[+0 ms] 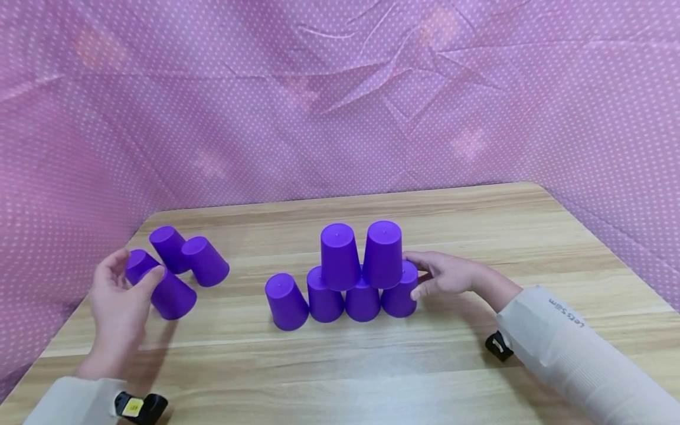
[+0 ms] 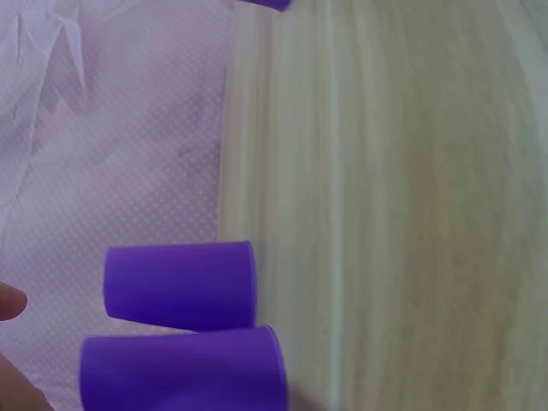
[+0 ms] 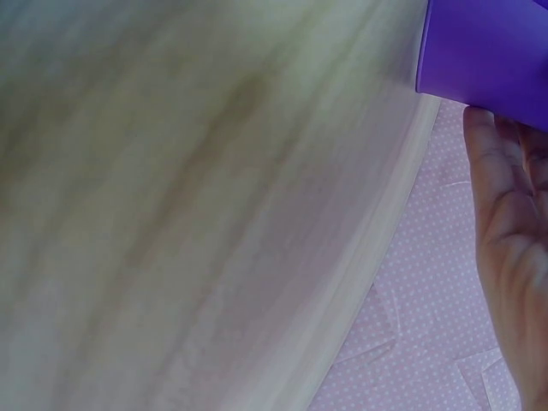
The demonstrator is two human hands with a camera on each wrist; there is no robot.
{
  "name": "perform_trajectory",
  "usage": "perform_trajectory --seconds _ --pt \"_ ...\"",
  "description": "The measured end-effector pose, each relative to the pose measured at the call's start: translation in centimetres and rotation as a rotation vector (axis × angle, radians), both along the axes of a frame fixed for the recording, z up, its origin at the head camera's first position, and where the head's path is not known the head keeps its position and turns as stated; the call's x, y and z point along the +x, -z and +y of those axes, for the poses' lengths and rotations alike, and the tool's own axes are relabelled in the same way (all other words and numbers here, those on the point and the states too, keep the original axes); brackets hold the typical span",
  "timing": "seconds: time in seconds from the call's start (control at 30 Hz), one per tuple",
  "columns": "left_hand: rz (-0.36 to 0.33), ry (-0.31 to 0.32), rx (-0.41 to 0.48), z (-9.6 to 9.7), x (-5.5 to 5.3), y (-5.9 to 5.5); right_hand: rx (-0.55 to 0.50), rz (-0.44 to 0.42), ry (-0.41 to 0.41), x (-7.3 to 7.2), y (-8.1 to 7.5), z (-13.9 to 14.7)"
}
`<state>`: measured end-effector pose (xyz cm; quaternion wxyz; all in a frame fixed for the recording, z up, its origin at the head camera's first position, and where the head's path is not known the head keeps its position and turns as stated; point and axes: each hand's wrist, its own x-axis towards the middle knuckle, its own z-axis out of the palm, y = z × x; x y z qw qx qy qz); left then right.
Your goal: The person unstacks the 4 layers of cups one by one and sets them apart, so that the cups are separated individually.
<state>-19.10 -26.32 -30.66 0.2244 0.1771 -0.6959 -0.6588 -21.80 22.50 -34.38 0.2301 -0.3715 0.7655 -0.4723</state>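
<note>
My left hand (image 1: 121, 298) is at the near left of several upside-down purple cups, its thumb overlapping the top of the nearest cup (image 1: 172, 295) in the head view. Its fingertips are beside the leftmost cup (image 1: 139, 264). The left wrist view shows a thumb or fingertip (image 2: 10, 301) apart from two cups. At the right end of a row of inverted cups, my right hand (image 1: 446, 274) has its fingertips against the end cup (image 1: 401, 298), thumb in front. Two upper cups, one left (image 1: 340, 260) and one right (image 1: 383, 257), stand on the row.
At the row's left end, a cup (image 1: 287, 304) leans slightly in view. Two further cups, one at the back (image 1: 169, 248) and one to its right (image 1: 206, 262), stand in the left group. The wooden table (image 1: 340, 366) ends at a pink dotted cloth (image 1: 340, 118) behind.
</note>
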Motion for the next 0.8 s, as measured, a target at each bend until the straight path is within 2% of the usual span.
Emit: perform_trajectory --seconds 0.1,0.23,0.33,0.43,0.63,0.8 --pt "0.006 0.03 -0.046 0.3 0.1 -0.5 -0.002 0.002 0.002 0.0 0.0 0.0" --pt "-0.002 0.079 -0.159 1.1 0.3 -1.2 -0.001 0.003 0.007 0.0 0.0 0.0" --pt "0.019 0.101 -0.185 1.8 0.4 -1.7 0.001 0.002 0.008 -0.1 0.0 0.0" --pt "0.061 0.123 -0.18 2.7 0.4 -2.0 -0.001 -0.005 0.006 0.0 0.0 0.0" --pt "0.128 0.21 -0.146 4.1 0.9 -2.4 -0.008 0.001 -0.002 -0.1 0.1 0.0" --pt "0.238 0.259 -0.044 4.9 1.0 -2.6 -0.009 0.001 0.004 -0.1 0.1 -0.1"
